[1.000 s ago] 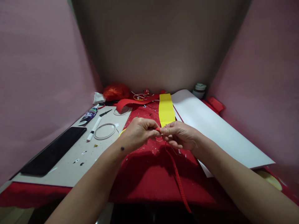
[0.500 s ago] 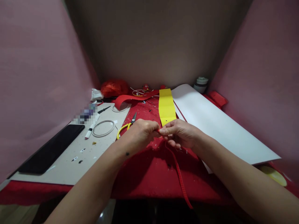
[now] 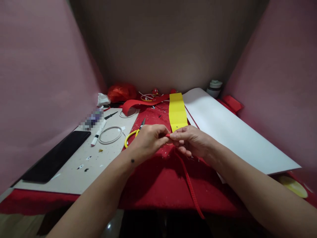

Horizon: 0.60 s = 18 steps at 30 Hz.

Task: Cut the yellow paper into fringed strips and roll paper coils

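Both hands meet over the red cloth point(image 3: 158, 185) in the middle of the table. My left hand point(image 3: 148, 140) and my right hand point(image 3: 190, 140) pinch the top end of a narrow red ribbed strip point(image 3: 190, 188) between their fingertips. The strip hangs down from the fingers and runs toward me past the table's front edge. Just beyond the fingers lies a yellow corrugated paper strip point(image 3: 177, 114). Yellow-handled scissors point(image 3: 133, 132) lie just left of my left hand.
A grey board point(image 3: 81, 168) on the left carries a black phone point(image 3: 55, 157), a white marker point(image 3: 97, 135), a white ring point(image 3: 110, 135) and a glue tube point(image 3: 92, 119). A large white sheet point(image 3: 235, 135) lies to the right. At the back lie a wide red strip point(image 3: 141, 104), a red bag point(image 3: 121, 92) and a jar point(image 3: 215, 87).
The hands have stayed together on the red strip, with the fingers shifting slightly. The view has tipped a little, and the scissors now show left of my left hand.
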Available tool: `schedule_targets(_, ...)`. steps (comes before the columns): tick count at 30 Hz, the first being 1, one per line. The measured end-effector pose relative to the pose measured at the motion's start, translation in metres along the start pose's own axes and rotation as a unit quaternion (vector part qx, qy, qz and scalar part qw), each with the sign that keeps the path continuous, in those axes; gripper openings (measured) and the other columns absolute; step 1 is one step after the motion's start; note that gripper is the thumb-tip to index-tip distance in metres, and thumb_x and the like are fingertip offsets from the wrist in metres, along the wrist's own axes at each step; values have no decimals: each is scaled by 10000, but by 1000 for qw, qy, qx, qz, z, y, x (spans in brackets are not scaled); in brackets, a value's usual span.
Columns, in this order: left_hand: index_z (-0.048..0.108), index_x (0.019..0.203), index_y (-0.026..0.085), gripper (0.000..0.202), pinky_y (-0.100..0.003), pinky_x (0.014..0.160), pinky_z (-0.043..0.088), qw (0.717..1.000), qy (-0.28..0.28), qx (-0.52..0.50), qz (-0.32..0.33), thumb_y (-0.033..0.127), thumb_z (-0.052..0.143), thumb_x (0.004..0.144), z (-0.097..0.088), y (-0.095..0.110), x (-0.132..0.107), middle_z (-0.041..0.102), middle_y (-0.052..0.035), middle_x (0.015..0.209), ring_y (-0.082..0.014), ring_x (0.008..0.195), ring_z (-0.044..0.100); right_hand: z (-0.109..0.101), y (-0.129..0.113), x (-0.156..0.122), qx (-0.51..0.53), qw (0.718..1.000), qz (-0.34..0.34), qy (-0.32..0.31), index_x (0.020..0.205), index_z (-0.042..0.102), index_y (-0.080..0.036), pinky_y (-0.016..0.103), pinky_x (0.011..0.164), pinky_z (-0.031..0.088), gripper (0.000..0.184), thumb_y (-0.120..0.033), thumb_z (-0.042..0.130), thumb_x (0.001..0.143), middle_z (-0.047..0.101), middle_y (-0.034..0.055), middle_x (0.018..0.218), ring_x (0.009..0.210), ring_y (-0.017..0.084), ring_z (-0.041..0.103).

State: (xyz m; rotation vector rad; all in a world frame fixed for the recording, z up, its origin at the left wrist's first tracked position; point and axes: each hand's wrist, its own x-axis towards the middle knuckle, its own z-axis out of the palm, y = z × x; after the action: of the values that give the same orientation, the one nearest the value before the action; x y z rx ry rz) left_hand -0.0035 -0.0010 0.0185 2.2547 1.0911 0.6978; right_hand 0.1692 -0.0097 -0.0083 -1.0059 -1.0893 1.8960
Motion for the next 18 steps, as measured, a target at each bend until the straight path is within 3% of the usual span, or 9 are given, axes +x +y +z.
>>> schedule_targets(3,656,783,133,120,-194,434,337,979,11,-188,-80,230,639,715,0,3,-1,526,36,520,-71,443,437,-3,0,1,72,995,-36,-55,631,560,-125,140,252,283,280,-301,778,628,528,-47,496,311,38,436)
schedule_targets(7,663,777,128,160,-200,414,369,938,29,-339,-71,258,683,688,7,3,-1,556,19,648,-63,462,460,-5,4,2,115,986,-63,-103,649,563,-120,128,256,282,293,-324,774,641,521,-54,507,308,27,422)
schedule_targets(11,681,687,132,111,-184,459,400,958,90,-270,-38,242,698,691,10,4,-2,555,13,672,-55,504,501,-6,4,1,99,990,-48,-91,696,595,-106,133,268,330,260,-310,754,670,594,-17,559,321,41,467)
schedule_targets(15,686,731,130,93,-172,452,432,974,75,-208,-56,221,672,719,7,4,-4,621,0,613,-71,482,537,-8,0,0,67,996,-10,-61,675,604,-99,149,263,349,220,-269,743,663,610,-7,524,309,58,477)
schedule_targets(18,676,752,120,91,-178,482,477,986,68,-151,-20,195,624,759,6,0,-4,640,-12,600,-88,490,578,-10,-2,0,43,998,0,-40,643,598,-104,154,251,338,206,-250,744,639,610,-8,501,292,61,469)
